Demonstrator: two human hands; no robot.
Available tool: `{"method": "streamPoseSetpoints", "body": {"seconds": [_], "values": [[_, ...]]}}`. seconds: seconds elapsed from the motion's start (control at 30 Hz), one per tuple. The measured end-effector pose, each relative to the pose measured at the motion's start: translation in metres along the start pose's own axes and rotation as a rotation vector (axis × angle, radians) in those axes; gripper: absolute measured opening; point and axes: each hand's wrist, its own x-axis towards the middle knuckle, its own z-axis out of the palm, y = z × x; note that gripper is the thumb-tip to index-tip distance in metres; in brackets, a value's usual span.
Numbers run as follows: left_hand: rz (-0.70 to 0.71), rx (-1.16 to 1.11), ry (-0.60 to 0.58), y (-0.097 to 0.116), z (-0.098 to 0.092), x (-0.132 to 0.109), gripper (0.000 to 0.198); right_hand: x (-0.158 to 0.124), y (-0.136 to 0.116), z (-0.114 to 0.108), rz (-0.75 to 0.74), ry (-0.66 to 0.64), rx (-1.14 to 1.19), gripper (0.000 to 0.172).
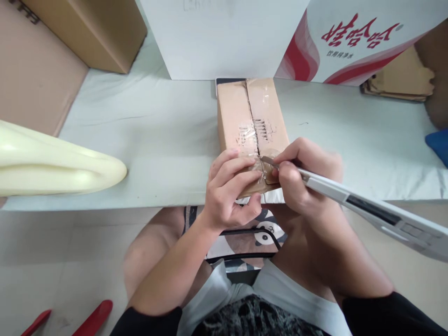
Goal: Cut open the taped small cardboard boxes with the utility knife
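Observation:
A small brown cardboard box (234, 109) with clear tape along its top seam sits near the front edge of the cloth-covered surface. My left hand (233, 189) holds its near end, fingers across the top and thumb at the front side. In my right hand (301, 175) is a white utility knife (332, 189), pinched close to its metal blade. The blade tip meets the taped seam right beside my left fingertips. Long and pale, the knife's handle stretches off toward the right edge of the view. Part of the box's near end is hidden under my hands.
White and red cartons (227, 42) stand behind the box. Larger brown boxes (105, 32) are at the back left, flattened cardboard (399, 77) at the back right. A pale yellow smooth object (63, 163) lies on the left. A patterned bag (245, 247) is between my legs.

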Motion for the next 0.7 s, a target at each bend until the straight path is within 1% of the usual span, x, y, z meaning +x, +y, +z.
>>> {"method": "streamPoseSetpoints", "body": {"seconds": [0.3, 0.43, 0.57, 0.7], "values": [[0.0, 0.009, 0.006, 0.0, 0.001, -0.001, 0.024, 0.003, -0.004, 0.001, 0.013, -0.02, -0.016, 0.012], [-0.009, 0.007, 0.0, 0.0, 0.001, -0.002, 0.026, 0.003, 0.0, 0.0, 0.05, -0.022, 0.033, 0.012], [0.008, -0.001, 0.009, -0.001, 0.001, -0.001, 0.025, 0.0, 0.006, -0.002, 0.058, -0.005, 0.107, 0.013], [0.005, 0.015, 0.001, -0.001, 0.001, -0.002, 0.026, -0.002, 0.008, -0.004, 0.061, -0.021, 0.106, 0.014]]}}
